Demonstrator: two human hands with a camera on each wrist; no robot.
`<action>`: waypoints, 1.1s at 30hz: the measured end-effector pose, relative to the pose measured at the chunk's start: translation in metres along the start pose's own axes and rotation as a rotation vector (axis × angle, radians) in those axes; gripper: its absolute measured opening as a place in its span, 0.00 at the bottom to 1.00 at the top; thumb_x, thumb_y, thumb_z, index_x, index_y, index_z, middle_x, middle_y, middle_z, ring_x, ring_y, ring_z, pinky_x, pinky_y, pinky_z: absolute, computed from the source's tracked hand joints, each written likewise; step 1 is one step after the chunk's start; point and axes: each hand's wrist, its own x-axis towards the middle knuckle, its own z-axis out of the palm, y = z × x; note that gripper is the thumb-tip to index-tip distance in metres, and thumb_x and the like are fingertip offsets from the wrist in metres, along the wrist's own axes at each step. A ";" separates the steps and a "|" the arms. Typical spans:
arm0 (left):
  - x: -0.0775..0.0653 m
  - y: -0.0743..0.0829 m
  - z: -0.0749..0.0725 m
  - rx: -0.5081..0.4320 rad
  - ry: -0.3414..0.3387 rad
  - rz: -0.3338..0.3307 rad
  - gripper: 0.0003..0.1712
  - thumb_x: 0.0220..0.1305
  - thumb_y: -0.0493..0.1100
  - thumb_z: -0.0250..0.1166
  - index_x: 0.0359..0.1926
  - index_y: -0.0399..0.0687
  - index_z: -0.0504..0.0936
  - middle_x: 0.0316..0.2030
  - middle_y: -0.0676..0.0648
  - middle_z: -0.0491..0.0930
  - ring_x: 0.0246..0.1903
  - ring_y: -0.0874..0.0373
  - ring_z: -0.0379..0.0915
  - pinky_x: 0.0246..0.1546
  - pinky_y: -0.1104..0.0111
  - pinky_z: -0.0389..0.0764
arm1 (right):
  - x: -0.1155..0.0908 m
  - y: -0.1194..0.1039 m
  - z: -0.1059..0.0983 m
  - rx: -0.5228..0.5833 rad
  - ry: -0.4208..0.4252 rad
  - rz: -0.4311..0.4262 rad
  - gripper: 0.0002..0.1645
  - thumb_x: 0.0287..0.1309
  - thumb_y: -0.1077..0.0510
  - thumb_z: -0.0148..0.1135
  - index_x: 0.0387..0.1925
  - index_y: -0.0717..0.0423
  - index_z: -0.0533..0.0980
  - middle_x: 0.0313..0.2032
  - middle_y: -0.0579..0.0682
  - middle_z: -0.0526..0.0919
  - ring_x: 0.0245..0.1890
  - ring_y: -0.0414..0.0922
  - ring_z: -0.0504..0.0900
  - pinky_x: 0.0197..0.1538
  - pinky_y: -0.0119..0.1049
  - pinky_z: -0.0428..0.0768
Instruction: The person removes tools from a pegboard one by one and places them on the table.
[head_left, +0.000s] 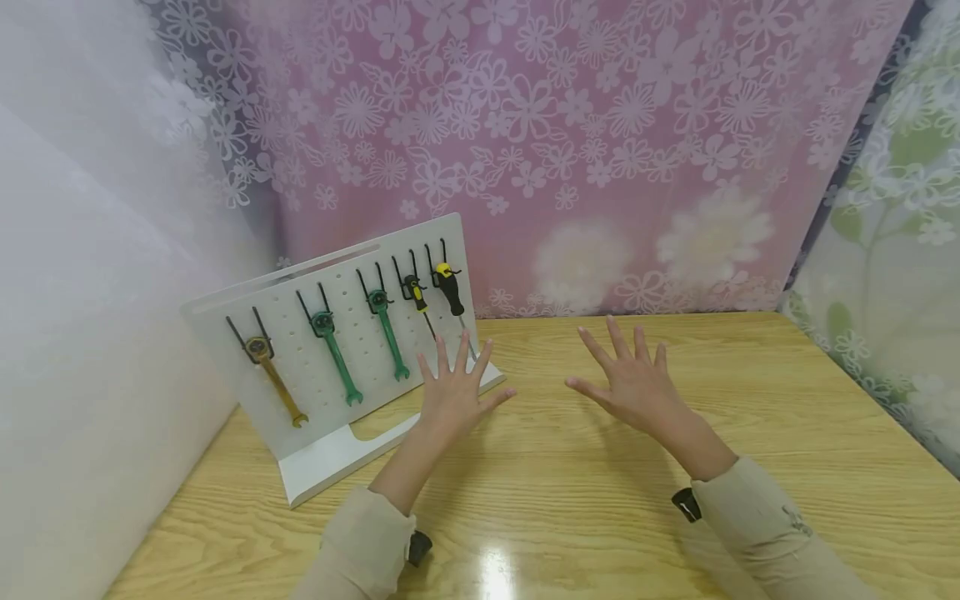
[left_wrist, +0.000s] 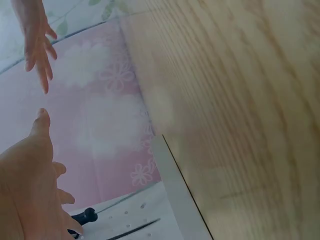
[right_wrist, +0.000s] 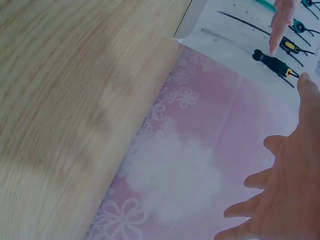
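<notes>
Both hands hover over the wooden table with fingers spread and nothing in them. My left hand [head_left: 452, 402] is in front of the right end of a white pegboard stand [head_left: 322, 442]. To the right, my right hand [head_left: 641, 390] is apart from every tool. On the board's black hooks hang a brass-coloured wrench [head_left: 279, 382], a green wrench [head_left: 339, 358], a second green wrench [head_left: 390, 337], a small black-and-yellow screwdriver [head_left: 417, 297] and a larger one, also a black-and-yellow screwdriver [head_left: 448, 289]. In the right wrist view, the larger screwdriver [right_wrist: 270, 62] shows beyond the right thumb.
The wooden table [head_left: 570, 517] runs beneath both hands. A pink flowered curtain [head_left: 540, 167] closes off the back. At the left is a pale wall covering [head_left: 90, 292], and at the right a flowered white sheet [head_left: 892, 275].
</notes>
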 end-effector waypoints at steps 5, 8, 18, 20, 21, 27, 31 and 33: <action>-0.002 -0.005 -0.003 0.028 0.029 0.004 0.48 0.55 0.79 0.35 0.71 0.64 0.41 0.70 0.42 0.40 0.65 0.33 0.31 0.58 0.35 0.41 | 0.005 -0.002 0.000 0.019 -0.008 0.005 0.49 0.56 0.26 0.41 0.71 0.43 0.44 0.69 0.61 0.35 0.63 0.70 0.34 0.54 0.74 0.37; -0.003 -0.013 -0.001 -0.006 0.080 0.021 0.49 0.54 0.79 0.36 0.71 0.65 0.41 0.70 0.43 0.36 0.65 0.33 0.29 0.57 0.35 0.38 | 0.010 -0.004 -0.001 0.026 -0.002 0.002 0.48 0.57 0.26 0.40 0.71 0.43 0.44 0.69 0.62 0.36 0.63 0.70 0.35 0.54 0.75 0.38; -0.037 -0.026 -0.047 -0.023 0.284 0.055 0.47 0.57 0.76 0.43 0.71 0.60 0.48 0.70 0.44 0.34 0.66 0.38 0.23 0.60 0.39 0.31 | 0.040 -0.017 -0.007 0.153 -0.034 -0.010 0.47 0.58 0.26 0.37 0.72 0.43 0.42 0.69 0.61 0.34 0.64 0.67 0.34 0.57 0.72 0.38; -0.044 -0.031 -0.058 -0.033 0.336 0.052 0.47 0.57 0.76 0.37 0.71 0.59 0.48 0.70 0.44 0.31 0.66 0.38 0.23 0.60 0.40 0.30 | 0.048 -0.020 -0.007 0.197 -0.039 -0.020 0.47 0.59 0.27 0.36 0.72 0.44 0.41 0.69 0.60 0.33 0.64 0.67 0.35 0.57 0.71 0.39; -0.047 -0.035 -0.064 -0.037 0.369 0.048 0.47 0.58 0.76 0.33 0.71 0.58 0.48 0.70 0.44 0.30 0.66 0.38 0.23 0.60 0.40 0.30 | 0.053 -0.022 -0.006 0.225 -0.043 -0.028 0.46 0.60 0.27 0.36 0.72 0.44 0.41 0.69 0.60 0.33 0.64 0.67 0.35 0.57 0.71 0.39; -0.064 -0.070 -0.099 -0.136 0.560 -0.121 0.47 0.58 0.76 0.25 0.72 0.58 0.42 0.70 0.45 0.28 0.66 0.41 0.19 0.61 0.43 0.28 | 0.086 -0.036 0.003 0.407 -0.041 -0.073 0.42 0.62 0.29 0.30 0.71 0.39 0.38 0.69 0.59 0.32 0.65 0.65 0.38 0.57 0.71 0.44; -0.073 -0.099 -0.116 -0.277 0.716 -0.299 0.46 0.59 0.75 0.32 0.72 0.59 0.43 0.70 0.45 0.31 0.66 0.44 0.20 0.62 0.48 0.24 | 0.108 -0.046 0.011 0.503 -0.020 -0.090 0.38 0.65 0.32 0.29 0.71 0.40 0.39 0.69 0.59 0.35 0.67 0.61 0.39 0.57 0.71 0.45; -0.079 -0.113 -0.120 -0.355 0.787 -0.390 0.45 0.59 0.75 0.34 0.72 0.59 0.45 0.70 0.46 0.32 0.66 0.46 0.20 0.62 0.52 0.22 | 0.119 -0.052 0.015 0.569 -0.016 -0.092 0.37 0.67 0.34 0.27 0.71 0.41 0.39 0.70 0.57 0.38 0.67 0.58 0.39 0.59 0.68 0.44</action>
